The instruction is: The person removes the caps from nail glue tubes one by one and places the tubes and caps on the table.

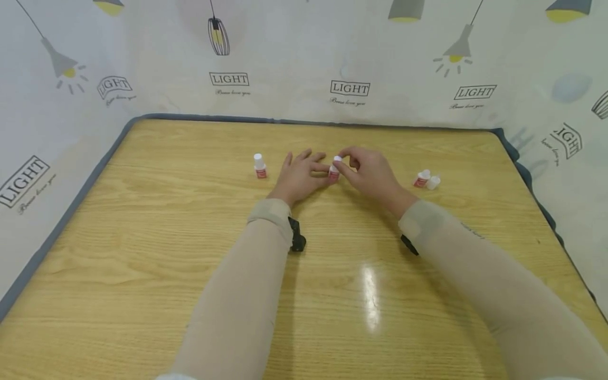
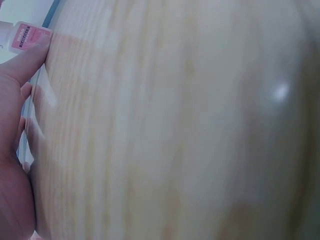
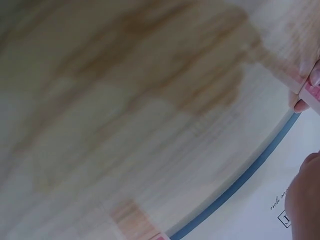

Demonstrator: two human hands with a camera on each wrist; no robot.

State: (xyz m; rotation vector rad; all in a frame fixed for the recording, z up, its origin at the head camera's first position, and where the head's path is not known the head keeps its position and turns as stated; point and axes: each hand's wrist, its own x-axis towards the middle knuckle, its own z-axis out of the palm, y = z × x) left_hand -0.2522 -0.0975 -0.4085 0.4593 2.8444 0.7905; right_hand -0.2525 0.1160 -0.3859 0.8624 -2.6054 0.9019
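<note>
A small white bottle with a pink label [image 1: 334, 174] stands upright on the table between both hands. My left hand [image 1: 302, 179] rests on the wood beside it, thumb and index finger at the two sides of its lower part, other fingers spread. In the left wrist view the thumb lies against the bottle's label [image 2: 31, 36]. My right hand [image 1: 372, 171] pinches the white cap [image 1: 336, 158] at the top between thumb and index finger. Only part of the right hand [image 3: 306, 205] shows in the right wrist view.
A similar capped bottle [image 1: 260, 167] stands left of my left hand. Off to the right, another bottle [image 1: 420, 180] is beside a separate white cap [image 1: 433, 182]. The wooden table [image 1: 142, 221] has a dark edging along a lamp-patterned cloth backdrop [image 1: 294, 58].
</note>
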